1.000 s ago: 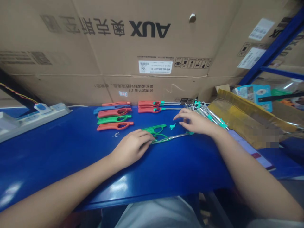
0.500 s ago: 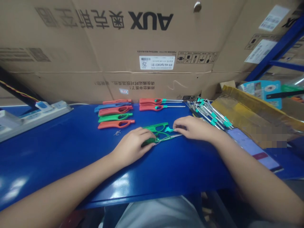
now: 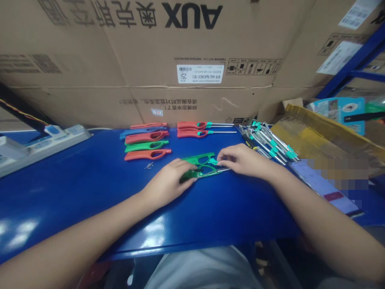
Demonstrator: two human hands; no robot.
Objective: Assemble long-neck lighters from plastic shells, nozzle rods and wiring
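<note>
My left hand is closed around the handle end of an opened green lighter casing, just above the blue table. A metal tube runs out of that casing's right end, and a thin wire lies along it. My right hand pinches a small teal trigger between thumb and fingertips, over the casing's loop. Right behind it lies a second green casing half, partly covered by my left fingers. What sits inside the casing under my left fingers is hard to make out.
Several red, green and blue lighter handles lie at the back left, near small screws. Two red lighters lie behind. To the right are metal tubes with teal parts, a phone and a cardboard box. A power strip stands left.
My right hand has moved slightly left, bringing the teal trigger closer over the green casing. My left hand keeps its hold. The camera view has tilted a little.
</note>
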